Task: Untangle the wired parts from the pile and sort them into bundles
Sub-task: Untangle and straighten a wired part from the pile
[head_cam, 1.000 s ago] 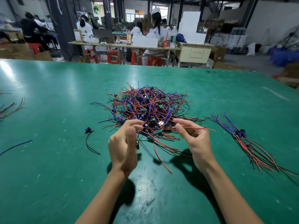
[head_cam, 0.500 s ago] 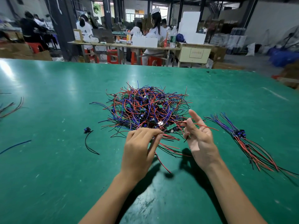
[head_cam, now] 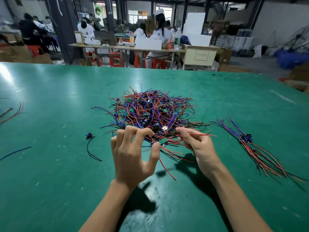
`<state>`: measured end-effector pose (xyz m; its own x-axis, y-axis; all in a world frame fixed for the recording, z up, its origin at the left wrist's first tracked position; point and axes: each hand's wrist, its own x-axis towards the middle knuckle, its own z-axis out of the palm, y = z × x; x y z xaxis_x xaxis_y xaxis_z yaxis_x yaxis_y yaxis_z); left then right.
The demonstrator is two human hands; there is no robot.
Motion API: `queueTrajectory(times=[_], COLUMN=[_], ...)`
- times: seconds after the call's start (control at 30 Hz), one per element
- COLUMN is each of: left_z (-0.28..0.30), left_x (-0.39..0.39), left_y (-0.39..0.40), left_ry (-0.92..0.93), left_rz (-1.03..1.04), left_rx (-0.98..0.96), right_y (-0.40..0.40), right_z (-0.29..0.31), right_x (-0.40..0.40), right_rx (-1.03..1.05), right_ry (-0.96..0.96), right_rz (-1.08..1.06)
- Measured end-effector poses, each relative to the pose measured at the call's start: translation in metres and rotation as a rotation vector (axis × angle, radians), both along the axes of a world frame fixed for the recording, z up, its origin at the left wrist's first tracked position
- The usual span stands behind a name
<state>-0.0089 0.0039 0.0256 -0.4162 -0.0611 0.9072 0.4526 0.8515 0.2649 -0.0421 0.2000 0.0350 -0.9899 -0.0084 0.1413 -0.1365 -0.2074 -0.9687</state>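
A tangled pile of red, blue and black wired parts [head_cam: 150, 109] lies in the middle of the green table [head_cam: 50, 97]. At its near edge my left hand [head_cam: 133, 154] pinches a small green board [head_cam: 163, 141] with wires between thumb and fingers. My right hand [head_cam: 199, 144] is closed on a few red and black wires; one red wire [head_cam: 207, 135] sticks out to the right. A sorted bundle [head_cam: 250, 144] of wired parts lies to the right, blue ends far, red ends near.
A single part with a black wire [head_cam: 91, 144] lies left of my hands. Loose wires [head_cam: 11, 113] and a blue wire [head_cam: 15, 152] rest near the table's left edge. People sit at workbenches [head_cam: 127, 47] beyond the far edge.
My left hand has spread its fingers and shifted its hold to the green board. My right hand has curled shut around the red wires it was fingering.
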Motion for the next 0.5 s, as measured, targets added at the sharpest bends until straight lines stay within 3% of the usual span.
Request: queueTrajectory(times=[0.17,0.37,0.5], left_z=[0.0,-0.004,-0.009], left_x=[-0.005,0.002,0.002], left_y=[-0.001,0.015,0.028], left_ry=[-0.149,-0.119,-0.23], left_rz=[0.011,0.03,-0.038], left_rx=[-0.13,-0.17,-0.204], right_y=[0.008,0.018,0.025], right_z=[0.002,0.012,0.015], right_x=[0.001,0.006,0.005], right_rx=[-0.013,0.121,0.045], right_ry=[-0.216,-0.167,-0.137], right_rz=[0.194,0.331,0.426])
